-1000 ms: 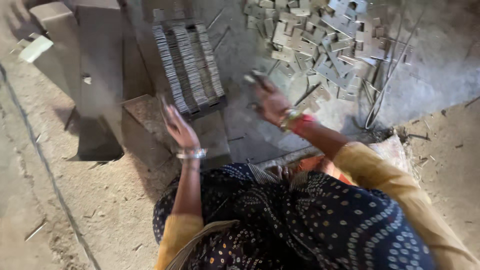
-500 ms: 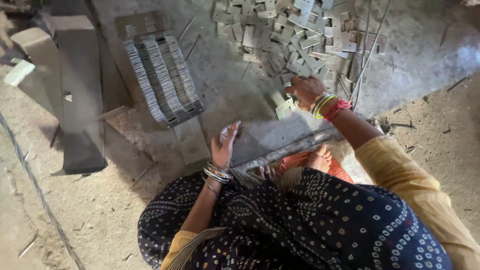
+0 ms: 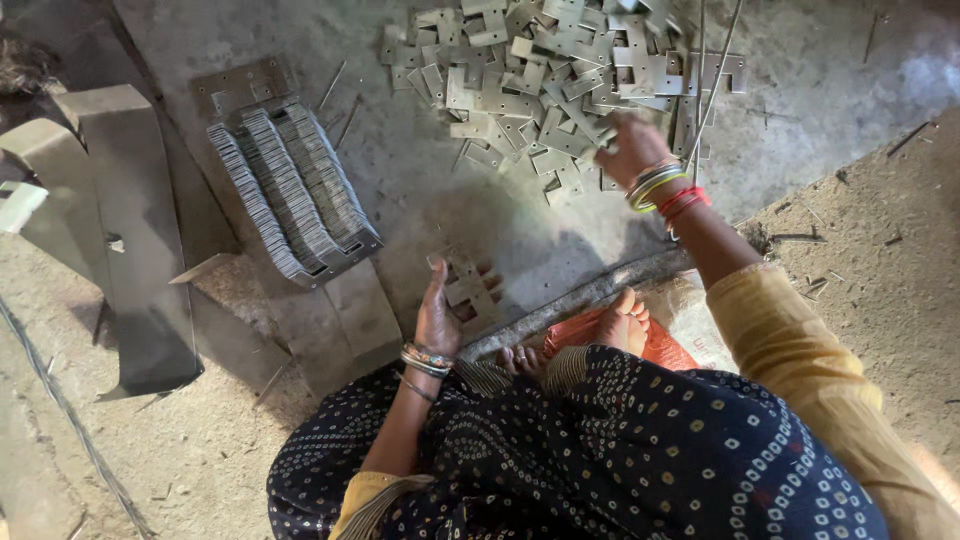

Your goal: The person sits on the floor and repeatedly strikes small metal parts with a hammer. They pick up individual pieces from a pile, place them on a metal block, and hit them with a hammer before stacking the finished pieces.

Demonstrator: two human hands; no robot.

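Item one, my landmark: the pile of flat metal plates (image 3: pixel 560 90) spread on the concrete floor (image 3: pixel 850 80). My right hand (image 3: pixel 632 148) rests on the pile's near edge, fingers curled onto the plates; I cannot tell whether they grip one. Item two: the stacked rows of plates (image 3: pixel 290 190), well left of the pile. Item three: a notched plate (image 3: pixel 465 290), below the pile, lying in my left hand (image 3: pixel 445 315), fingers half open around it.
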